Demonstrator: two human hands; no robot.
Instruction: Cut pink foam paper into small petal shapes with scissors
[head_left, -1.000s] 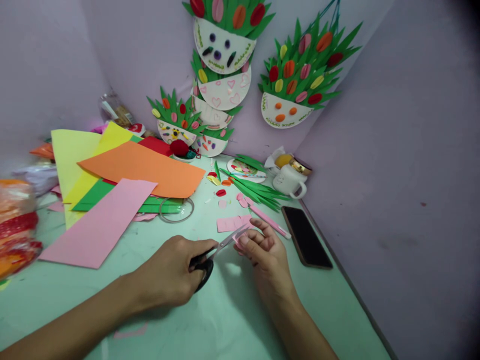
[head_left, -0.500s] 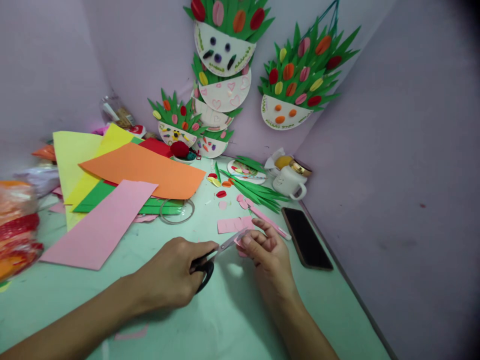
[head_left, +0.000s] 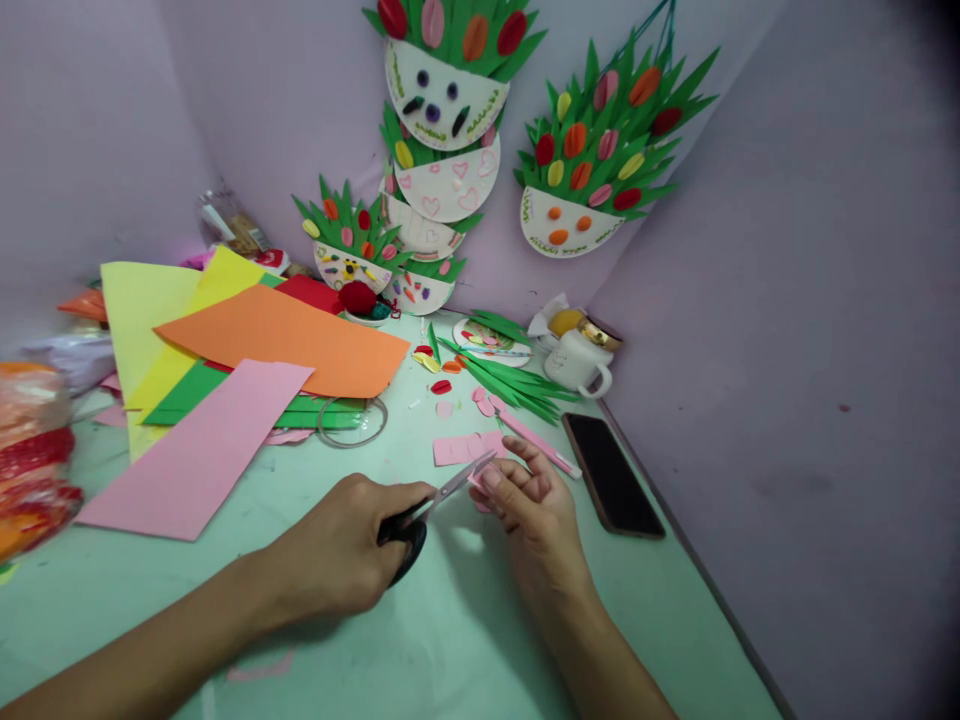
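Pink scrap, scissors, filled plastic bag

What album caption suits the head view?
Left hand holds black-handled scissors; right hand pinches a small pink paper piece above a green table.

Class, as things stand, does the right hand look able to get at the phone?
Probably yes: the phone lies uncovered, beside the right hand, though that hand may first need to release its pink paper piece.
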